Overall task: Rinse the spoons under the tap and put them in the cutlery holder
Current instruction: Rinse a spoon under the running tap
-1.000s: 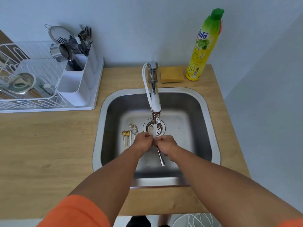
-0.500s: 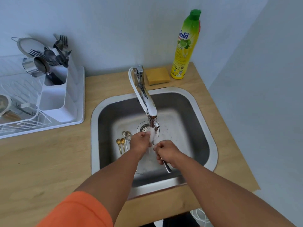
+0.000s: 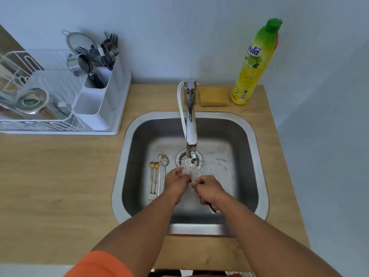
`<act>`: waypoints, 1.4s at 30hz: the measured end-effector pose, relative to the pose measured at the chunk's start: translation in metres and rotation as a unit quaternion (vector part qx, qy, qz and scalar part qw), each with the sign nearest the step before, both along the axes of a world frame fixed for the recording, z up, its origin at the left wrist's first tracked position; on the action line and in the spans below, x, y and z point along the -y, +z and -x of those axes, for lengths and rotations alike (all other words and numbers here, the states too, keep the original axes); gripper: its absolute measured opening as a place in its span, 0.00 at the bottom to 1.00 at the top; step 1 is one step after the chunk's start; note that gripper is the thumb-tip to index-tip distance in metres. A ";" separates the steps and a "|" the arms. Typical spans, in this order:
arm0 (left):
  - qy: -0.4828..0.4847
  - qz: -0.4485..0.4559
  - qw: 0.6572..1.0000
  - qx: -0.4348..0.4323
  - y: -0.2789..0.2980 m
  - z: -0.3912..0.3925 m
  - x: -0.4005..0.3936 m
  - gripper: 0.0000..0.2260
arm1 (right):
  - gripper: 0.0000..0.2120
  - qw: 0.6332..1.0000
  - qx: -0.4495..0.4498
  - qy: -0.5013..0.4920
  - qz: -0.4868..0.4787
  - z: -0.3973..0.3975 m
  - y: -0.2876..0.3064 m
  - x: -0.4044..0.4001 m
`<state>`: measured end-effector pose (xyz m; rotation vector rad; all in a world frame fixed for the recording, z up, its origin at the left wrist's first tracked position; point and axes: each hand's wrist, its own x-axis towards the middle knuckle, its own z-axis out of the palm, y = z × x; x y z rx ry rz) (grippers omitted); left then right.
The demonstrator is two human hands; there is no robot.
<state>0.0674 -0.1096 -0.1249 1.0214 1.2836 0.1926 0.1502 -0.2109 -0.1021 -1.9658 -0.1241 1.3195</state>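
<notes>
My right hand [image 3: 207,188] has a closed grip on a spoon [image 3: 212,208] by its handle, the end poking out below my fist. My left hand [image 3: 177,181] pinches the bowl end in the water under the tap [image 3: 190,134]. I should rub both faces of the bowl, then turn the handle through the stream too. Four more spoons [image 3: 158,174] lie on the sink [image 3: 259,156] floor to the left. The cutlery holder [image 3: 99,96] waits on the tabletop [image 3: 60,176], well apart.

head view, steeply down over sink [image 3: 261,176]
</notes>
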 end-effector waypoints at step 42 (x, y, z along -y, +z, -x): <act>0.110 0.049 0.993 -0.012 0.000 -0.006 0.022 0.05 | 0.07 0.995 -0.048 -0.077 0.047 0.016 0.010 -0.001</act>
